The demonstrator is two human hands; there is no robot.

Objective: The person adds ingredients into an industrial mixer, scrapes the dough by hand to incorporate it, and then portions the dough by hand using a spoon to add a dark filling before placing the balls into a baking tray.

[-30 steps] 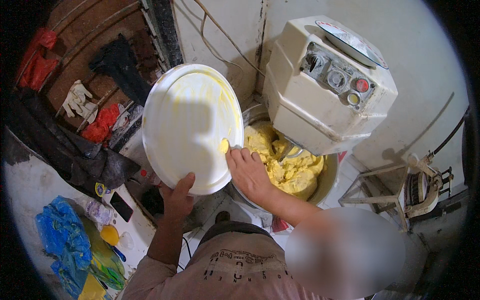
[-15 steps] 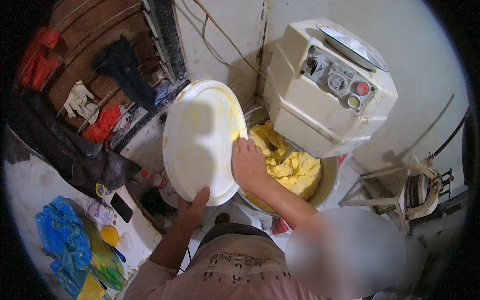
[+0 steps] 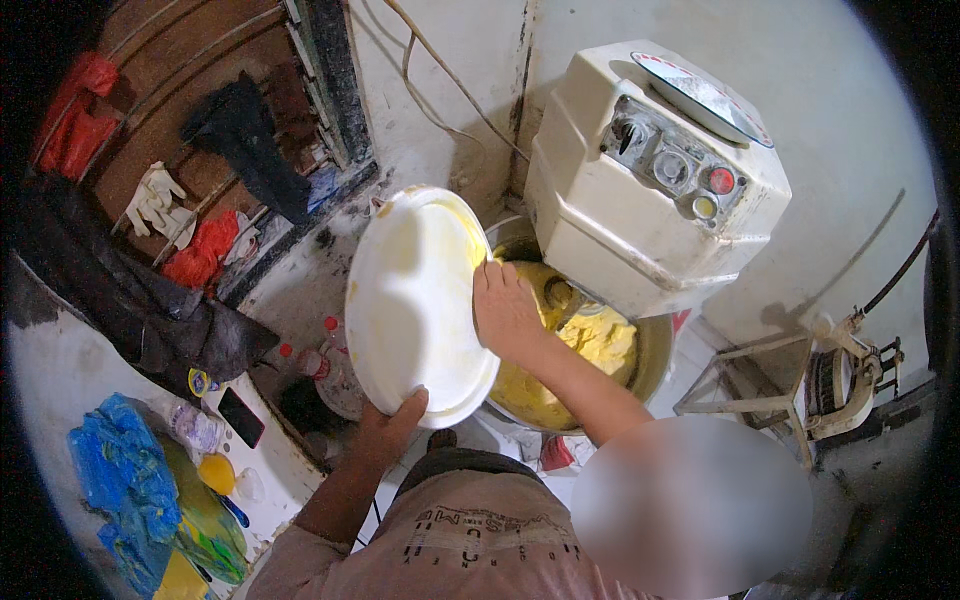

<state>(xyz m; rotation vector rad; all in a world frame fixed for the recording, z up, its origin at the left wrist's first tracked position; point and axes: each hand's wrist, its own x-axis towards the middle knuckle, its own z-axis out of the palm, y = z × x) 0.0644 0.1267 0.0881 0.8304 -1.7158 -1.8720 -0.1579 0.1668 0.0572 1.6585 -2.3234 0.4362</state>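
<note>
Since the earlier frame, your lid (image 3: 420, 300) has shifted toward 5 o'clock, and the dough (image 3: 605, 345) in the bowl (image 3: 658, 350) has changed shape. In the head view, the lid sits just off centre toward 9 o'clock, beside the bowl. Your left hand (image 3: 393, 428) clasps its rim at 6 o'clock; your right hand (image 3: 508, 312) bends over its 3 o'clock edge, though I can't tell whether it's gripping. Dark lettering (image 3: 475, 540) marks your shirt (image 3: 520, 575) at 6 o'clock.
</note>
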